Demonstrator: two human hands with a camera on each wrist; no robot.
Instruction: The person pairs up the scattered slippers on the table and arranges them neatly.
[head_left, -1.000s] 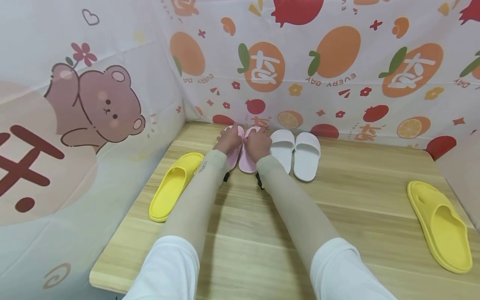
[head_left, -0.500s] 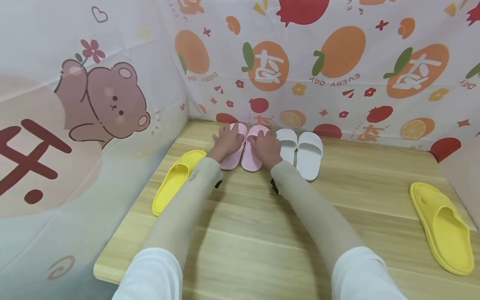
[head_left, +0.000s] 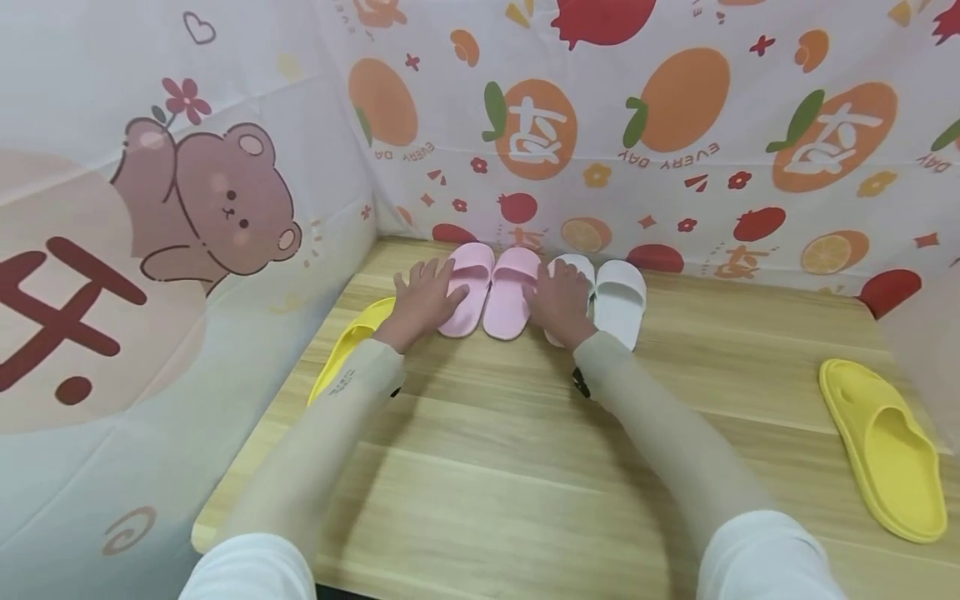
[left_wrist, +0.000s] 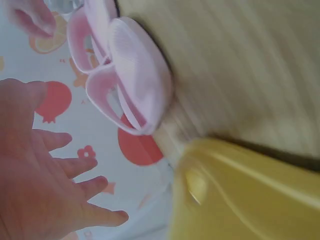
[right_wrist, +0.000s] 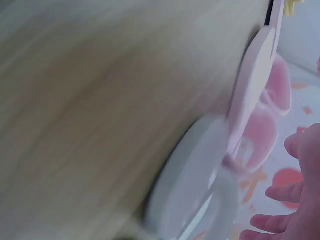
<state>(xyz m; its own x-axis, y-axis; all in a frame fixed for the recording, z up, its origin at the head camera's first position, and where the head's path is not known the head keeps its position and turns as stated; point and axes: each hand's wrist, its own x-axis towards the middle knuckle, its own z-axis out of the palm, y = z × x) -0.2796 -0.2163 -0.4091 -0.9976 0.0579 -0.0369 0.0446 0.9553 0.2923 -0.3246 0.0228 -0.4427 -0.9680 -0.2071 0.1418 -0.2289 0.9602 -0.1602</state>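
A pair of pink slippers [head_left: 506, 312] lies side by side against the back cloth, toes to the wall. My left hand [head_left: 422, 304] is just left of them, fingers spread and holding nothing; the left wrist view shows its palm and the pink slippers [left_wrist: 140, 70] apart from it. Over the left one of the white slippers [head_left: 619, 308] is my right hand [head_left: 561, 300], fingers loosely extended, hiding part of that slipper. In the right wrist view this hand [right_wrist: 295, 200] has nothing in its grasp, with a white slipper [right_wrist: 192, 175] below.
A yellow slipper [head_left: 352, 342] lies at the table's left edge, partly behind the left forearm. Another yellow slipper [head_left: 885, 454] is at the far right. Printed cloth walls [head_left: 660, 192] enclose the wooden table [head_left: 495, 467] at the back and both sides.
Both hands have let go of the pink slippers and moved apart, the left hand leftward and the right hand rightward over the white pair. The pink slippers stay in place.
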